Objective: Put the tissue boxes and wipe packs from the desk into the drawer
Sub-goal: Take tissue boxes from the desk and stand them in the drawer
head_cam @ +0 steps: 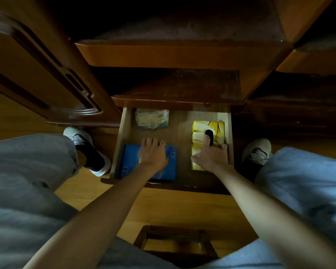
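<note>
The drawer (119, 144) stands pulled out below me, its wooden bottom showing. A blue wipe pack (130, 162) lies at its near left, and my left hand (152, 154) rests flat on top of it with the fingers spread. Along the right wall lies a yellow tissue box (200, 129) with a dark oval slot. My right hand (211, 155) lies on its near half, fingers apart, the index finger reaching to the slot. A pale wipe pack (151, 119) sits at the far left of the drawer, untouched.
Wooden shelves (175, 55) jut out above the drawer. An open cabinet door (37, 65) stands at the left. My knees and shoes flank the drawer on the wooden floor, and a small wooden stool (175, 243) sits under me.
</note>
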The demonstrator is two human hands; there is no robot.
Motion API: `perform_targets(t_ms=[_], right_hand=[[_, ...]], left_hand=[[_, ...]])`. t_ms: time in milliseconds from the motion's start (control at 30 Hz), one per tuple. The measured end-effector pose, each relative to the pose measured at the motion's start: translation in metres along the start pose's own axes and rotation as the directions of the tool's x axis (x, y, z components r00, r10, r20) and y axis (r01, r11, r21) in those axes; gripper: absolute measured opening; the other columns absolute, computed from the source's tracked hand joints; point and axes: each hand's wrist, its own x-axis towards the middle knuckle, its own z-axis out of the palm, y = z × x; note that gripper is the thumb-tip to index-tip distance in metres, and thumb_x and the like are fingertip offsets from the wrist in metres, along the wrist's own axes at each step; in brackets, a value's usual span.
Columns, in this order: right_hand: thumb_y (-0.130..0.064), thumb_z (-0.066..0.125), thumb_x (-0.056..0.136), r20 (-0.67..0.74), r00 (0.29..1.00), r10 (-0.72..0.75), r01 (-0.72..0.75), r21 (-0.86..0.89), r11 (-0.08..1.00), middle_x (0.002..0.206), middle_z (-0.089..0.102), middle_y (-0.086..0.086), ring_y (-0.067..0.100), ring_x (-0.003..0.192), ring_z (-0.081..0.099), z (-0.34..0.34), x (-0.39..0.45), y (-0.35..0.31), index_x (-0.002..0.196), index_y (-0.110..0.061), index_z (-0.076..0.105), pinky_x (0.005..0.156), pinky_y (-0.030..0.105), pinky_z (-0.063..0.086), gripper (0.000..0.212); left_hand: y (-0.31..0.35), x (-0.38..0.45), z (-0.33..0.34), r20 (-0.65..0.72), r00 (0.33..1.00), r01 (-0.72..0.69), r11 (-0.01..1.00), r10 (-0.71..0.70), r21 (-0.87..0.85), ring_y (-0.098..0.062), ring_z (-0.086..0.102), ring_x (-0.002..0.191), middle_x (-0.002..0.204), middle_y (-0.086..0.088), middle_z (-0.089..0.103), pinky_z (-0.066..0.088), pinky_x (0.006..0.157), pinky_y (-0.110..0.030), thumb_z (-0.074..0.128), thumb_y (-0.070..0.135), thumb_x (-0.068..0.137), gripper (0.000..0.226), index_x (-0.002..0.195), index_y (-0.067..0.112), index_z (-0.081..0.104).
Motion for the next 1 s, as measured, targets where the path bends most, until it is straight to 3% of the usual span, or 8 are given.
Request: perform_targets(t_ms=[100,233,333,433,533,667,833,1000], right_hand=[[-0.060,0.058,0.084,0.027,1.000,-0.001,0.000,0.013,1.000,0.078,0.067,-0.004,0.027,0.092,0.069,-0.001,0.002,0.000,0.155,-0.013,0.008,0.117,0.056,0.014,0.099],[-0.067,0.061,0.082,0.027,1.000,0.006,-0.006,-0.005,1.000,0.075,0.062,-0.005,0.027,0.094,0.071,0.002,0.005,-0.002,0.156,-0.011,0.008,0.117,0.057,0.012,0.106],[-0.069,0.062,0.080,0.021,1.000,0.012,-0.012,-0.006,1.000,0.066,0.057,-0.008,0.026,0.088,0.071,0.007,0.007,-0.001,0.154,-0.011,0.011,0.115,0.057,0.013,0.106],[-0.067,0.066,0.076,0.020,1.000,0.005,-0.005,-0.007,1.000,0.072,0.059,-0.008,0.026,0.091,0.069,0.006,0.009,0.001,0.143,-0.009,0.027,0.107,0.053,0.021,0.097],[-0.059,0.076,0.067,0.016,0.993,-0.113,0.114,-0.019,0.993,0.104,0.063,0.003,0.029,0.112,0.061,0.007,0.007,-0.004,0.130,-0.009,0.040,0.104,0.047,0.025,0.089],[-0.041,0.080,0.071,-0.007,0.957,-0.291,0.287,-0.143,0.947,0.126,0.063,0.005,0.027,0.123,0.054,0.000,0.005,-0.015,0.137,-0.019,0.043,0.108,0.043,0.026,0.079],[-0.007,0.067,0.080,-0.108,0.923,-0.370,0.311,-0.359,0.880,0.124,0.065,0.003,0.026,0.119,0.054,-0.052,0.013,0.001,0.136,-0.027,0.054,0.105,0.043,0.029,0.061],[-0.013,0.070,0.082,-0.037,0.895,-0.444,0.383,-0.443,0.810,0.105,0.069,-0.003,0.024,0.103,0.058,-0.083,-0.003,-0.003,0.134,-0.034,0.056,0.100,0.045,0.031,0.058]], left_hand=[[-0.018,-0.004,0.010,0.059,0.996,-0.076,0.990,0.069,0.119,-0.035,0.032,0.138,0.144,-0.014,0.043,0.012,0.120,-0.057,0.072,0.043,0.079,0.076,0.144,0.015,0.043],[-0.019,-0.010,0.020,0.082,0.991,-0.113,0.993,0.110,0.027,-0.033,0.021,0.146,0.154,-0.012,0.029,0.006,0.122,-0.058,0.077,0.037,0.076,0.096,0.154,0.017,0.025],[0.008,0.000,0.022,0.030,0.989,-0.140,0.986,0.143,-0.090,-0.030,0.018,0.148,0.155,-0.009,0.031,0.003,0.122,-0.057,0.065,0.052,0.085,0.082,0.151,0.019,0.029],[0.025,0.013,0.022,0.133,0.989,-0.057,0.998,0.060,-0.024,-0.031,0.019,0.148,0.157,-0.009,0.030,0.002,0.119,-0.063,0.057,0.068,0.085,0.089,0.154,0.019,0.028],[0.019,0.015,0.031,0.211,0.976,0.056,0.998,-0.061,0.028,-0.031,0.024,0.146,0.157,-0.009,0.030,0.007,0.115,-0.070,0.056,0.076,0.082,0.099,0.156,0.019,0.021],[0.008,0.011,0.038,0.202,0.973,0.120,0.993,-0.115,-0.012,-0.032,0.024,0.145,0.155,-0.010,0.030,0.001,0.109,-0.078,0.055,0.081,0.076,0.104,0.153,0.022,0.021],[-0.003,0.007,0.041,0.158,0.984,0.088,0.995,-0.079,-0.053,-0.030,0.031,0.142,0.151,-0.009,0.036,-0.001,0.109,-0.078,0.051,0.085,0.073,0.103,0.150,0.021,0.030],[-0.014,0.004,0.043,0.104,0.994,0.048,0.990,-0.034,-0.132,-0.028,0.030,0.144,0.151,-0.005,0.038,-0.005,0.113,-0.072,0.036,0.092,0.074,0.103,0.150,0.022,0.033]])
